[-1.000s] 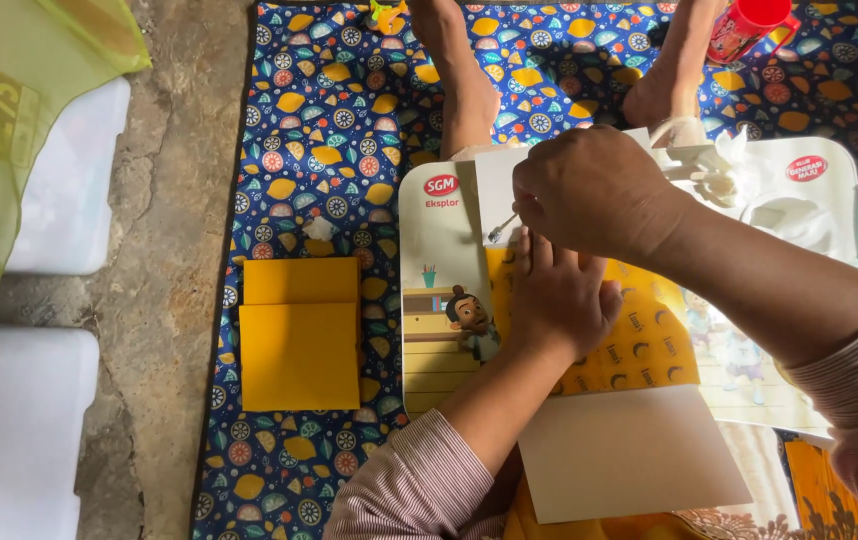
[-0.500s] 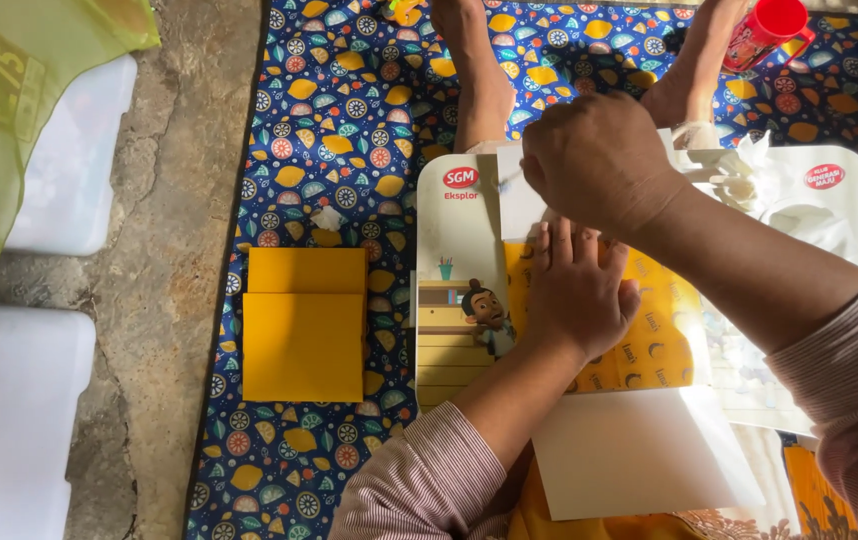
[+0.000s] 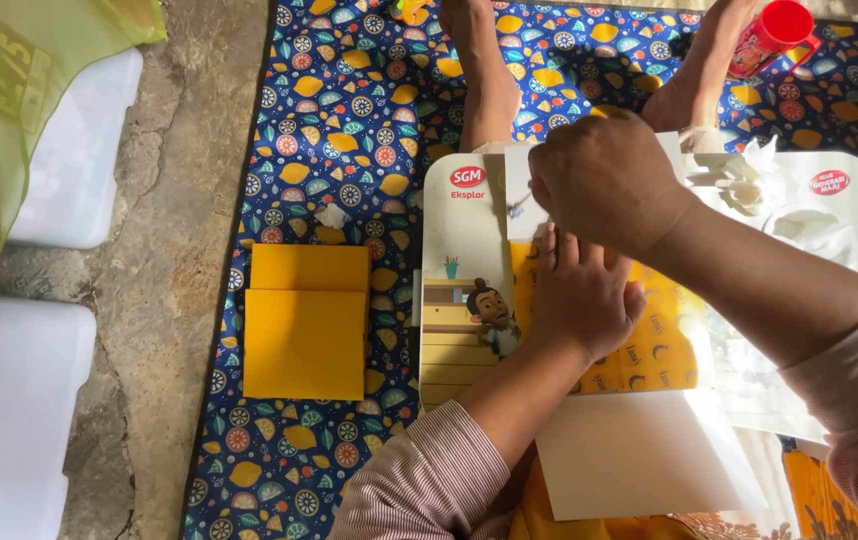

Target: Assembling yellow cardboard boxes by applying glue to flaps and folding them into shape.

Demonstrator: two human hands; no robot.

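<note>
Both hands barely shifted since a moment earlier — left hand (image 3: 581, 300) stayed flat, fingers spread, on the yellow sheet (image 3: 649, 350); right hand (image 3: 604, 180) remained clenched above it, contents hidden.

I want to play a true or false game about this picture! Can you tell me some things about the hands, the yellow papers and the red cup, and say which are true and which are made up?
1. The left hand lies flat on the yellow sheet. True.
2. The stack of yellow papers sits on the stone floor. False: it lies on the blue patterned mat.
3. The right hand is above the left hand in the picture. True.
4. The red cup is held in the right hand. False: it stands apart at the top right, beside a bare foot.
5. The white card lies near the person's striped sleeve. True.
</note>
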